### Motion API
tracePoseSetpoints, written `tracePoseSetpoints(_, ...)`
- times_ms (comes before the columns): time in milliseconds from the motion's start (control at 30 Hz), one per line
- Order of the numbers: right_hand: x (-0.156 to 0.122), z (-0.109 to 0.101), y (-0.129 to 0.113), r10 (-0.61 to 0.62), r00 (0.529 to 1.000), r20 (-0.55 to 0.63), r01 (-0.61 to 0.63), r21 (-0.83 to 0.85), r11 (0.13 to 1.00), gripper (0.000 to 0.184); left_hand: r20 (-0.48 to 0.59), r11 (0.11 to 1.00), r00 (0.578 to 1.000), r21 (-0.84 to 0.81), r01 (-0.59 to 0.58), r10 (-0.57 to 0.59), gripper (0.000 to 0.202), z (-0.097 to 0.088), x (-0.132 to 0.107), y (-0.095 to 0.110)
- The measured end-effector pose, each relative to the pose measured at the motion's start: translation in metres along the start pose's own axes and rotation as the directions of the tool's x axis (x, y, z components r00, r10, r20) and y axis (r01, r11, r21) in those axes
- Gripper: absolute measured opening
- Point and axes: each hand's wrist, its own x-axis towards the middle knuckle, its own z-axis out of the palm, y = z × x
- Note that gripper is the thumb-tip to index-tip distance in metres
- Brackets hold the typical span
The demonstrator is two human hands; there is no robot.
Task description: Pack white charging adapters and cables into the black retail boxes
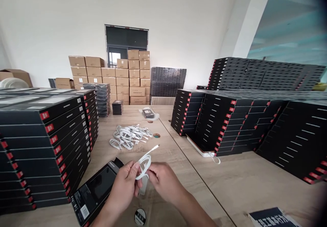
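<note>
A coiled white charging cable (146, 164) is held over the table between my two hands, one plug end pointing up and to the right. My left hand (125, 182) pinches the coil from the left side. On the other side, the fingers of my right hand (165, 181) close on the cable's lower part. A pale greyish piece (144, 186) shows under the fingers; its kind is unclear. By my left forearm lies a black product box (99, 184) with its end flap up. Beyond my hands, a pile of white cables (129, 135) rests on the wood-look table (163, 159).
Tall stacks of black boxes stand on the left (68, 145) and on the right (224, 124). A white tray-like item (199, 148) sits by the right stack. A round black-and-white label (140, 216) lies close to me. Cardboard cartons (122, 80) are piled behind.
</note>
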Motion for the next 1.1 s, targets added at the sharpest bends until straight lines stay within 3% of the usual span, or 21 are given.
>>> tracePoseSetpoints(167, 0.0, -0.001, 0.001, 0.005, 0.993, -0.115, -0.017, -0.105, 0.994, 0.026, -0.02, 0.988, 1.0, 0.153, 0.013, -0.01, 0.042, -0.005, 0.003, 0.0)
tracePoseSetpoints(300, 0.0, 0.0, 0.003, 0.024, 0.957, -0.288, -0.064, -0.13, 0.989, 0.018, -0.056, 0.961, 0.996, 0.271, -0.055, 0.073, 0.035, -0.009, 0.002, -0.001)
tracePoseSetpoints(400, 0.001, 0.002, 0.002, -0.043, 0.966, -0.255, -0.01, -0.201, 0.98, 0.022, -0.051, 0.935, 0.989, 0.336, -0.114, 0.139, 0.032, -0.01, -0.001, -0.001)
tracePoseSetpoints(467, 0.001, 0.002, 0.0, -0.064, 0.975, -0.214, 0.02, -0.204, 0.979, 0.014, -0.038, 0.916, 0.987, 0.38, -0.129, 0.155, 0.032, -0.01, -0.002, -0.002)
tracePoseSetpoints(533, 0.001, 0.001, -0.003, -0.047, 0.967, -0.252, 0.018, -0.116, 0.993, 0.011, -0.003, 0.913, 0.994, 0.396, -0.099, 0.109, 0.034, -0.009, -0.002, -0.004)
tracePoseSetpoints(633, 0.003, -0.003, -0.003, 0.094, 0.908, -0.409, -0.01, 0.202, 0.979, 0.016, 0.108, 0.961, 0.99, 0.271, 0.055, -0.088, 0.04, -0.006, 0.0, -0.005)
tracePoseSetpoints(733, 0.006, -0.005, 0.0, 0.304, 0.822, -0.481, 0.012, 0.549, 0.836, 0.026, 0.173, 0.98, 0.967, 0.091, 0.175, -0.188, 0.045, 0.0, 0.001, -0.002)
tracePoseSetpoints(800, 0.009, -0.006, 0.004, 0.388, 0.791, -0.474, 0.043, 0.676, 0.736, 0.028, 0.164, 0.981, 0.967, 0.041, 0.188, -0.193, 0.047, 0.003, 0.001, 0.0)
tracePoseSetpoints(867, 0.011, -0.007, 0.006, 0.423, 0.768, -0.481, 0.073, 0.722, 0.688, 0.028, 0.158, 0.979, 0.966, 0.03, 0.202, -0.204, 0.049, 0.003, 0.0, 0.0)
tracePoseSetpoints(967, 0.013, -0.013, 0.008, 0.414, 0.744, -0.524, 0.095, 0.697, 0.71, 0.028, 0.146, 0.977, 0.966, 0.017, 0.211, -0.212, 0.05, -0.001, 0.002, -0.003)
tracePoseSetpoints(1100, 0.014, -0.019, 0.016, 0.396, 0.755, -0.523, 0.027, 0.628, 0.778, 0.029, 0.039, 0.998, 0.998, 0.039, 0.047, -0.048, 0.049, -0.006, 0.006, -0.007)
